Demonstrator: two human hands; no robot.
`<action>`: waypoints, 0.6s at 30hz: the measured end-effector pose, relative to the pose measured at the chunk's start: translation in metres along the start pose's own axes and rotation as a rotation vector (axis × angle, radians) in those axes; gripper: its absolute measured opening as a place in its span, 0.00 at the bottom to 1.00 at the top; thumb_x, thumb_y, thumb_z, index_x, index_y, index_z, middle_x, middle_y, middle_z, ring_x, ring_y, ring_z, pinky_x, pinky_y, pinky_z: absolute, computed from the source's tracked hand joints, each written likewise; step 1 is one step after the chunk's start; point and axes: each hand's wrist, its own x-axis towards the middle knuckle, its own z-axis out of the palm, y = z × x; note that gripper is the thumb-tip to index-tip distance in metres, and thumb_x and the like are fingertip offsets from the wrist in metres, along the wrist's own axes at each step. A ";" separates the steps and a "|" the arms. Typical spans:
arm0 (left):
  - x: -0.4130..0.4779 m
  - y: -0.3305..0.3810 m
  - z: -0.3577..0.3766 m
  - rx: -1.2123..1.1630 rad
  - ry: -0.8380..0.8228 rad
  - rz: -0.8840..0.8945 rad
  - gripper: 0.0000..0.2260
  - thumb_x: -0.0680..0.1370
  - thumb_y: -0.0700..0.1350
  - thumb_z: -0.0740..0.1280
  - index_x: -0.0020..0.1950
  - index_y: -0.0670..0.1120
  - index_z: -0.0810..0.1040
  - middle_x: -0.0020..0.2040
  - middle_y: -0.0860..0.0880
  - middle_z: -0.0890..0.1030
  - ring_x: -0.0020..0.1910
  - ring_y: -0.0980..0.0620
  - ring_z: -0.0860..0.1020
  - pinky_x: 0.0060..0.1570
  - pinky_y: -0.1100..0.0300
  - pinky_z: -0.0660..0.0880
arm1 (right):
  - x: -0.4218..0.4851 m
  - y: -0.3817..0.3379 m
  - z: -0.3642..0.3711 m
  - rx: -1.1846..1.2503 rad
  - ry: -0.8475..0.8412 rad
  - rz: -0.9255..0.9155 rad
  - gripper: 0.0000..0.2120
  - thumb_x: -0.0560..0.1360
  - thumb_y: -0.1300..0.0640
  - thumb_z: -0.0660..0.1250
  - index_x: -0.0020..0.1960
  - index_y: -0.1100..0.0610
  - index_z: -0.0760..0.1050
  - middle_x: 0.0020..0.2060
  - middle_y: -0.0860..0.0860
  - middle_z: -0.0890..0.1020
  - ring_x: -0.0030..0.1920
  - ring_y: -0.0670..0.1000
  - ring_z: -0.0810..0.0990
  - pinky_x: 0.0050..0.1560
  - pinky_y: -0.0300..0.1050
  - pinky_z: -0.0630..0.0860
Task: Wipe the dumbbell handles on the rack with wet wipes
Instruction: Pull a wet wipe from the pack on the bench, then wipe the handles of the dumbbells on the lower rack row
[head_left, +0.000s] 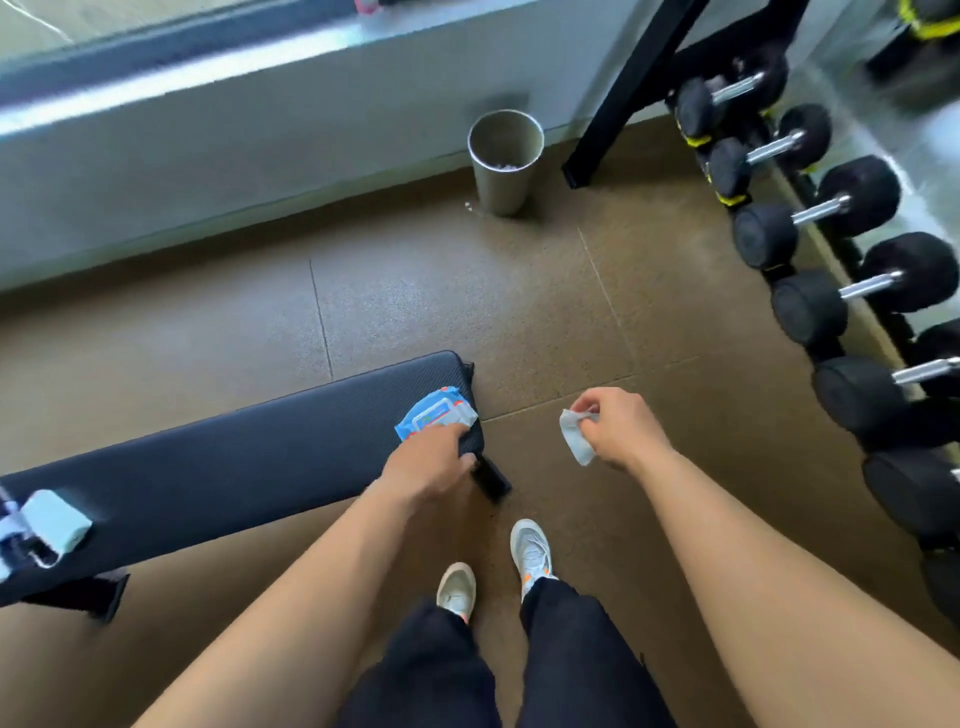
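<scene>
the black padded counter (234, 467) runs along your left; the dumbbells (810, 306) sit on the rack (631, 88) at your right, well apart from both hands. your left grip (426, 467) rests flat-fingered on the wet wipes pack (434, 413) at the counter's end; your right grip (618, 426) pinches a wipe (574, 436).

One wet wipe (576, 439), one wipes pack (434, 413), one metal bin (504, 166), one padded tabletop (234, 457) and two shoes (530, 551) were in view. Five dumbbells (815, 213) plainly showed chrome handles. Those lower down were cut off and could not be counted.
</scene>
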 end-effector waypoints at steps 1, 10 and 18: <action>-0.010 0.014 -0.012 0.018 0.009 0.044 0.18 0.81 0.50 0.62 0.70 0.50 0.74 0.65 0.49 0.80 0.64 0.46 0.76 0.58 0.57 0.71 | -0.017 0.004 -0.015 0.003 0.031 0.019 0.11 0.78 0.57 0.65 0.57 0.48 0.81 0.57 0.53 0.83 0.55 0.57 0.81 0.51 0.46 0.76; -0.059 0.125 -0.051 0.380 -0.126 0.453 0.17 0.81 0.52 0.63 0.69 0.50 0.75 0.65 0.47 0.77 0.65 0.46 0.75 0.63 0.53 0.72 | -0.174 0.073 -0.069 0.116 0.312 0.289 0.10 0.81 0.55 0.62 0.58 0.48 0.79 0.57 0.53 0.83 0.52 0.56 0.81 0.49 0.51 0.81; -0.129 0.278 -0.023 0.563 -0.084 0.768 0.15 0.82 0.51 0.64 0.67 0.48 0.78 0.65 0.46 0.78 0.63 0.45 0.77 0.59 0.55 0.73 | -0.316 0.172 -0.083 0.196 0.515 0.530 0.08 0.82 0.56 0.62 0.57 0.47 0.77 0.52 0.51 0.82 0.46 0.52 0.81 0.41 0.46 0.81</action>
